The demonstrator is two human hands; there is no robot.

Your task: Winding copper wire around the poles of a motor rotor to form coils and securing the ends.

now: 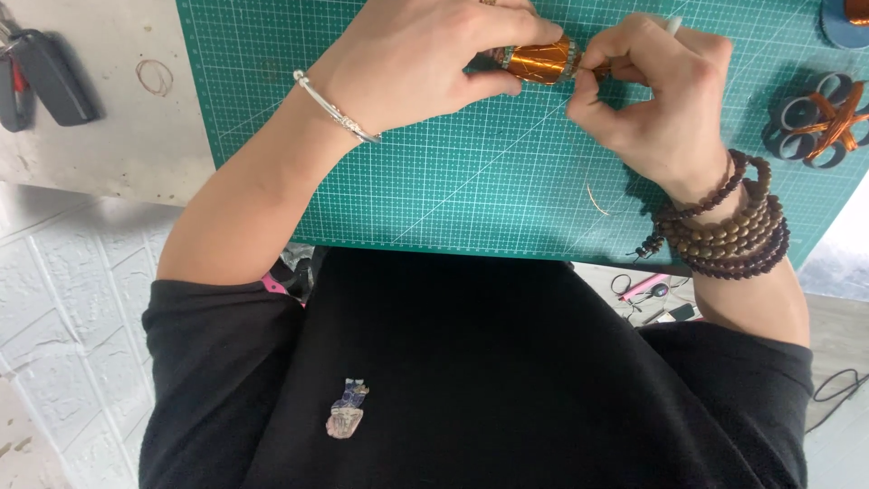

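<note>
Over the green gridded cutting mat (pixel 471 181), our left hand (pixel 425 63) clasps a small core wound with copper-coloured wire (pixel 540 62), already thickly covered; our right hand (pixel 656 100) pinches its end, winding apparently unfinished.

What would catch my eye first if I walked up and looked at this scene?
Most striking is the shiny copper-coloured coil near the top centre, pinched between the left hand and the right hand above the green cutting mat. Next come the stacked brown bead bracelets on the right wrist and the thin silver bangle on the left. At the mat's right edge lies a dark ringed part wrapped in copper wire.
</note>
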